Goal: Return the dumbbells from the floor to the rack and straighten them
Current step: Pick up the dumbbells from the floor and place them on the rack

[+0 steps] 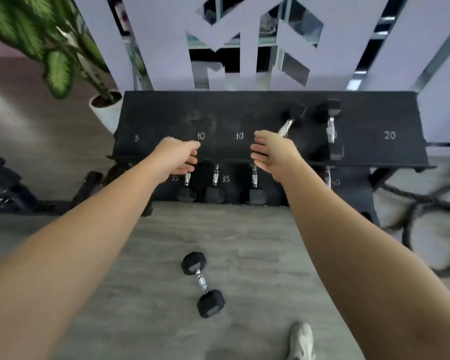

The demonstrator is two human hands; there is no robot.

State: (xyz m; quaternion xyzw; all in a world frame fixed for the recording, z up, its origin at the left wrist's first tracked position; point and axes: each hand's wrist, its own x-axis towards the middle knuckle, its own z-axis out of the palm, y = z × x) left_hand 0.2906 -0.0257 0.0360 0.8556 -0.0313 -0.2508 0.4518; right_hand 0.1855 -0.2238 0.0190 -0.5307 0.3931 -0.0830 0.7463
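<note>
Now, w/ both hands empty & fingers apart, your right hand sits nearest the crooked dumbbell, its handle slanting up-right from it.

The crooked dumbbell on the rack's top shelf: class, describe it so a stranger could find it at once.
Start at the black rack against the wall and look at its top shelf. Two dumbbells sit right of centre. The crooked dumbbell is the left one, beside the right hand; it lies slanted, while its neighbour points straight back.
</note>
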